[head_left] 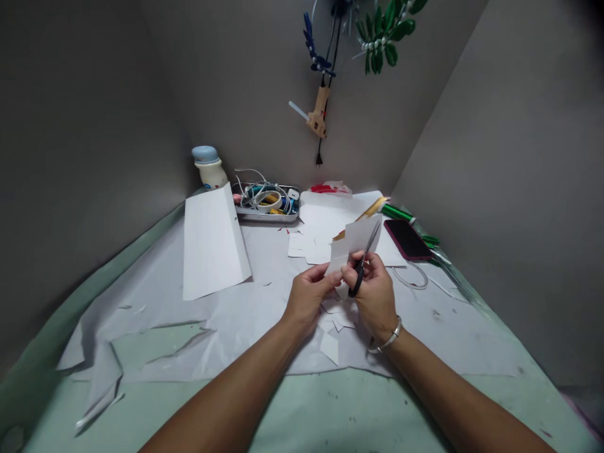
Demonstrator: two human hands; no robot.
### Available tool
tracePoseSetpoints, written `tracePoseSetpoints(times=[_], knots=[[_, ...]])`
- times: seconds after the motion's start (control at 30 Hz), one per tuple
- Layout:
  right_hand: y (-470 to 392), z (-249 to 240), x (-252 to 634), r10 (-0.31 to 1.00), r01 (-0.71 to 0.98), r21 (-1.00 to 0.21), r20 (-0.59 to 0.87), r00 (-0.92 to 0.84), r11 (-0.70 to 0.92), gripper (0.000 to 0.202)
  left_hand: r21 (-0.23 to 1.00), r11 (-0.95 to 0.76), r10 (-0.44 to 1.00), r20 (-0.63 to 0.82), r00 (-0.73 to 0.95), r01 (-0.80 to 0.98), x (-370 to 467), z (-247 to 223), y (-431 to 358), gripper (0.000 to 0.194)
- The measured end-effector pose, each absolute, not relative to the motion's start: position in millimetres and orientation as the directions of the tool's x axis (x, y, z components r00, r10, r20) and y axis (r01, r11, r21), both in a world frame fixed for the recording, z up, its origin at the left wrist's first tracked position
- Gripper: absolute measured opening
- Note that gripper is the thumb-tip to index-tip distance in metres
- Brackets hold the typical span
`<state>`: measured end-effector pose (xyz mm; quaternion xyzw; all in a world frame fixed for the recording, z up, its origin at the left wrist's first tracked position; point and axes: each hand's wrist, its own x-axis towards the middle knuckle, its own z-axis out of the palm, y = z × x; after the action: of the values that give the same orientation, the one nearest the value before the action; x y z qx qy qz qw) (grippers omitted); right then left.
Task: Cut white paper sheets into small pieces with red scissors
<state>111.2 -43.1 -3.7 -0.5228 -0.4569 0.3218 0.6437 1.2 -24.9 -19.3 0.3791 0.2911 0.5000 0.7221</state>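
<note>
My left hand [309, 292] pinches the lower left edge of a piece of white paper [356, 237], which stands up in front of me. Through the black handles of a pair of scissors [359, 277] go the fingers of my right hand [376, 290], and the blades point up along the right part of the paper. Whether the blades are apart, I cannot tell. Right thumb and left fingertips almost meet at the paper's lower edge. Below both hands lie several small white paper scraps [329, 346].
A folded white sheet [212, 245] lies at left. Behind are a metal tray [268, 218] with cords and tape, a lidded bottle [209, 168] and more white paper [325, 207]. A phone [408, 239] and green roll [397, 212] lie right. A glue gun [319, 113] hangs above.
</note>
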Motion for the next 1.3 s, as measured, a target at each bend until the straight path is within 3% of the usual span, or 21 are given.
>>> tracePoseSetpoints(times=[0.3, 0.63, 0.77, 0.9, 1.3], knots=[[-46, -1, 108, 0.894, 0.11, -0.957, 0.291, 0.339, 0.27, 0.023, 0.778, 0.252, 0.953, -0.098, 0.286, -0.576, 4, -16, -27, 0.026], [-42, 13, 126, 0.933, 0.21, -0.949, 0.28, 0.228, 0.233, 0.027, 0.816, 0.195, 0.976, -0.105, 0.193, -0.544, -5, -14, -17, 0.019], [-48, 49, 165, 0.978, 0.385, -0.904, 0.13, -0.163, 0.185, 0.038, 0.847, 0.154, 0.982, -0.074, 0.174, -0.51, -9, -16, -12, 0.021], [-56, 75, 193, 0.902, 0.599, -0.783, -0.122, -0.413, 0.168, 0.036, 0.874, 0.158, 0.978, -0.076, 0.192, -0.46, -8, -21, -11, 0.025], [-48, 70, 221, 0.836, 0.717, -0.681, -0.297, -0.461, 0.153, 0.032, 0.925, 0.121, 0.974, -0.041, 0.222, -0.36, -9, -25, -11, 0.022]])
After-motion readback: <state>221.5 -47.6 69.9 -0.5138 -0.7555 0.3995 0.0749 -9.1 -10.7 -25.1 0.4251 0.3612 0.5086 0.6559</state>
